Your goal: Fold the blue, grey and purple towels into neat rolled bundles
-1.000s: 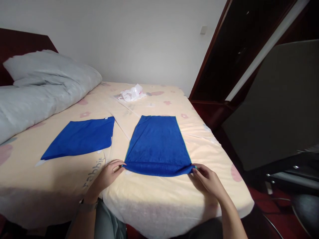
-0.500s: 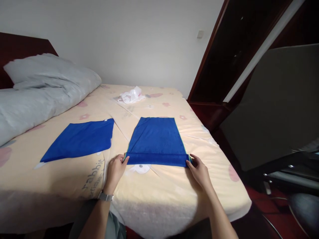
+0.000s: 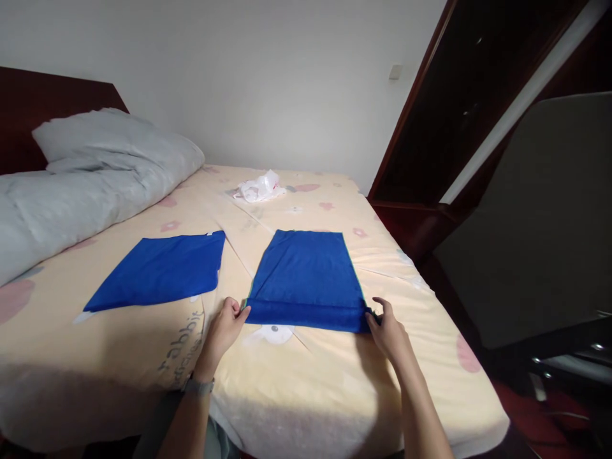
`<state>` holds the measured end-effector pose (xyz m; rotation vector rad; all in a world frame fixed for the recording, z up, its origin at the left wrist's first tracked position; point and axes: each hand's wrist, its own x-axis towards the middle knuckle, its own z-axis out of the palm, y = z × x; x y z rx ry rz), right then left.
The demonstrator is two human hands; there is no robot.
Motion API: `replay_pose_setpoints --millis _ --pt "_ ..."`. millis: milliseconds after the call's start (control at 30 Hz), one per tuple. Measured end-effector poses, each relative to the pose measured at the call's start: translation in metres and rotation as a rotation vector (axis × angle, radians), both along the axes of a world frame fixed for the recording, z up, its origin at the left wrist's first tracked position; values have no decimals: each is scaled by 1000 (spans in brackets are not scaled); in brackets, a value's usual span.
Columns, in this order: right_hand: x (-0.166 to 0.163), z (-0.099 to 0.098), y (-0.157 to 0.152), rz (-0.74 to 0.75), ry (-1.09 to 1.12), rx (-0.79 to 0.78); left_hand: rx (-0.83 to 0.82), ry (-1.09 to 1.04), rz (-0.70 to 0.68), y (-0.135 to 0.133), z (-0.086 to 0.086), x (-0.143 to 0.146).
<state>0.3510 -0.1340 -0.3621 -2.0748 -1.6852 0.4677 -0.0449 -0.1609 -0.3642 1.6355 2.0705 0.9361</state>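
Left hand (image 3: 228, 324) and right hand (image 3: 389, 326) each pinch a near corner of the cloth (image 3: 306, 277) lying mid-bed (image 3: 335, 389). I count two blue cloths and one bag (image 3: 261, 186). The spare cloth (image 3: 160, 271) lies flat on the bed's left.

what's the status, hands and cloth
Left hand pinching near left corner of the blue cloth, right hand pinching near right corner. Cloth flat on the bed, near edge folded over. A second cloth lies apart, left.
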Motion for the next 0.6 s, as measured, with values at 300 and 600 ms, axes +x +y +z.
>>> replay_pose_setpoints --millis 300,600 --pt "28 31 -33 179 303 -156 14 -251 -186 -9 6 -15" --pt "39 24 -46 481 675 -355 -161 -126 -443 -28 17 -43"
